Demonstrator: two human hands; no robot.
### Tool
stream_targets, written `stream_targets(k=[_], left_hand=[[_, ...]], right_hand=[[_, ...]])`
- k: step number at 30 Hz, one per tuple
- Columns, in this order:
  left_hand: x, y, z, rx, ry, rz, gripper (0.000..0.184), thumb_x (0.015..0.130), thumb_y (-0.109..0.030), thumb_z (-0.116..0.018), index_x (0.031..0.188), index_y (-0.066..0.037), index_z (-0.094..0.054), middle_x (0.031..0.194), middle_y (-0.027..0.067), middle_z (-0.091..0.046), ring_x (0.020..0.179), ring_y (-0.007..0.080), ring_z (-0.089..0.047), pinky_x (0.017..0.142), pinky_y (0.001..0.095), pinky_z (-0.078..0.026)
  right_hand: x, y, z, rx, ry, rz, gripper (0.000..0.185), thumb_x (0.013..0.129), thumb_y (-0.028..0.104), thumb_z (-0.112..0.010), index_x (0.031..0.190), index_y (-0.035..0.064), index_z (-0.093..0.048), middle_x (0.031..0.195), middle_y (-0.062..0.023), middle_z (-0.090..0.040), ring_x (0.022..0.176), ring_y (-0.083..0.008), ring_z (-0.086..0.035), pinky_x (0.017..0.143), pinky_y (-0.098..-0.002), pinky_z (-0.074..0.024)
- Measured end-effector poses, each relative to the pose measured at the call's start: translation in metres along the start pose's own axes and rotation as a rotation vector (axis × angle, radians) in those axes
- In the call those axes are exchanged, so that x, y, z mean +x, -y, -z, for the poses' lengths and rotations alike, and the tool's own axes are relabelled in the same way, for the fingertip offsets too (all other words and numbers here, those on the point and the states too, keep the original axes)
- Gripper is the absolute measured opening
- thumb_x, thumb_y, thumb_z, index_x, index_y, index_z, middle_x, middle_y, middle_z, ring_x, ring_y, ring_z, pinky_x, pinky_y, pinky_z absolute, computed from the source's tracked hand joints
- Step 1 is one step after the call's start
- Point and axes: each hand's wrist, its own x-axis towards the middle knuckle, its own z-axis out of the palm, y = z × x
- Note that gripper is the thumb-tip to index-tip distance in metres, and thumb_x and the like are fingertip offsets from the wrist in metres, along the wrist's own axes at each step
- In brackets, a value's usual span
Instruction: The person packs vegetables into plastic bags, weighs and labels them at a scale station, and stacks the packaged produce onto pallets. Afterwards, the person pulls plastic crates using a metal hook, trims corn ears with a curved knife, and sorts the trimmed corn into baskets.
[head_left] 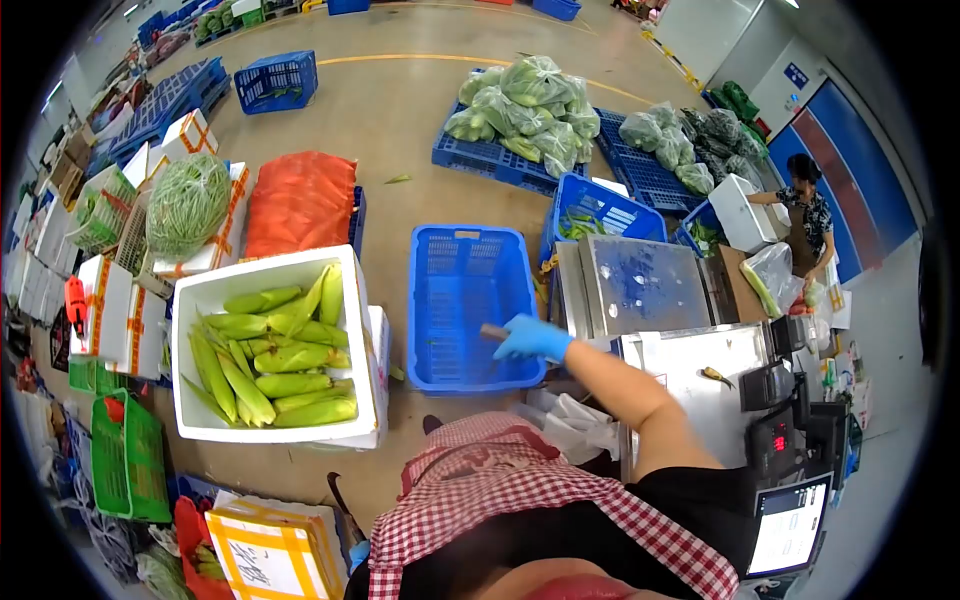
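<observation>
My right hand [533, 340], in a blue glove, is closed around a brown handle-like piece [493, 332] above the right side of a blue plastic crate [420, 300]. The rest of what it grips is hidden or blurred. Of my left hand [358, 555], only a bit of blue glove shows at the lower left beside my apron, its fingers hidden. A long, dark, curved thing [345, 510] rises right by that glove; I cannot tell whether it is held. Left of the crate, a white foam box [360, 350] holds several ears of corn in green husks [290, 357].
To the right stand a metal scale platform [645, 285], a steel counter [690, 365] and a screen [790, 527]. Bagged greens [530, 105] lie on blue pallets ahead. A red mesh sack [297, 205] stands behind the foam box. A person [805, 215] works at the far right.
</observation>
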Motion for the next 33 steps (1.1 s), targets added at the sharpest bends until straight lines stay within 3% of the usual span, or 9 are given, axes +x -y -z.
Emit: stream_targets(k=[9,14,23,25,26,28,29,30,33], left_hand=[[0.014,-0.057,0.004,0.057,-0.252,-0.057,0.031,0.073,-0.021,-0.052,0.079,0.007,-0.063,0.073,0.0174,-0.062,0.064,0.0289,-0.055,0.058,0.0429,-0.043],[0.004,-0.05,0.033,0.086,-0.486,-0.022,0.032,0.073,-0.022,-0.052,0.079,0.008,-0.063,0.074,0.0181,-0.062,0.064,0.0292,-0.055,0.058,0.0433,-0.043],[-0.125,-0.001,0.145,0.054,-1.062,0.158,0.035,0.073,-0.023,-0.051,0.081,0.009,-0.062,0.075,0.0192,-0.062,0.065,0.0299,-0.054,0.059,0.0439,-0.042],[-0.146,-0.052,0.145,0.005,-1.044,0.202,0.041,0.071,-0.026,-0.051,0.084,0.012,-0.06,0.078,0.0227,-0.061,0.065,0.0308,-0.054,0.06,0.0443,-0.042],[-0.161,-0.09,0.133,0.092,-1.155,0.202,0.04,0.07,-0.025,-0.052,0.083,0.012,-0.059,0.077,0.0238,-0.06,0.064,0.0302,-0.054,0.061,0.043,-0.043],[-0.167,-0.141,0.12,-0.199,-1.142,0.036,0.039,0.072,-0.019,-0.053,0.09,0.015,-0.055,0.084,0.0248,-0.06,0.067,0.0292,-0.055,0.063,0.0396,-0.045],[-0.167,-0.161,0.113,-0.333,-1.069,-0.092,0.04,0.074,-0.018,-0.052,0.096,0.015,-0.054,0.09,0.0229,-0.059,0.07,0.0276,-0.056,0.064,0.0374,-0.046],[-0.181,-0.209,0.078,-0.515,-1.096,-0.21,0.035,0.073,-0.017,-0.052,0.089,0.014,-0.056,0.08,0.0141,-0.058,0.068,0.0232,-0.053,0.061,0.0333,-0.045],[-0.144,-0.26,0.063,-0.489,-0.986,-0.349,0.032,0.071,-0.017,-0.056,0.088,0.01,-0.057,0.077,0.0095,-0.057,0.068,0.0177,-0.052,0.06,0.0316,-0.044]], right_hand=[[-0.016,0.123,0.188,-0.228,-0.115,-0.05,0.023,0.061,0.018,-0.074,0.071,0.0023,-0.06,0.055,-0.0033,-0.053,0.041,-0.008,-0.044,0.036,-0.0227,-0.0316],[0.009,0.16,0.282,-0.064,-0.189,-0.035,0.018,0.065,0.014,-0.071,0.059,0.0039,-0.058,0.048,-0.0012,-0.048,0.039,-0.0079,-0.039,0.035,-0.0248,-0.0283],[0.118,0.176,0.449,0.02,-0.35,0.096,0.022,0.069,0.018,-0.067,0.054,0.0084,-0.054,0.046,0.0004,-0.045,0.035,-0.0076,-0.035,0.034,-0.0227,-0.026],[0.143,0.174,0.489,-0.064,-0.382,0.082,0.02,0.07,0.019,-0.066,0.057,0.0078,-0.056,0.046,-0.0003,-0.045,0.035,-0.0086,-0.036,0.034,-0.0224,-0.0263],[0.15,0.175,0.504,-0.034,-0.344,0.063,0.017,0.07,0.019,-0.066,0.061,0.0065,-0.058,0.046,-0.0006,-0.045,0.034,-0.0093,-0.036,0.034,-0.0224,-0.027],[0.168,0.165,0.541,-0.05,-0.368,0.029,0.016,0.07,0.018,-0.065,0.063,0.0055,-0.059,0.046,-0.0005,-0.045,0.035,-0.0091,-0.037,0.034,-0.0228,-0.0277],[0.175,0.165,0.561,-0.062,-0.388,0.022,0.016,0.07,0.018,-0.065,0.063,0.005,-0.059,0.046,-0.0004,-0.045,0.035,-0.009,-0.037,0.034,-0.0231,-0.0281],[0.179,0.164,0.573,-0.04,-0.392,0.063,0.017,0.07,0.018,-0.065,0.062,0.0045,-0.059,0.045,-0.0006,-0.044,0.034,-0.0093,-0.037,0.034,-0.0236,-0.0289],[0.184,0.147,0.611,0.013,-0.38,0.057,0.014,0.069,0.016,-0.065,0.064,0.0042,-0.059,0.045,-0.0009,-0.044,0.034,-0.0097,-0.037,0.033,-0.0241,-0.0294]])
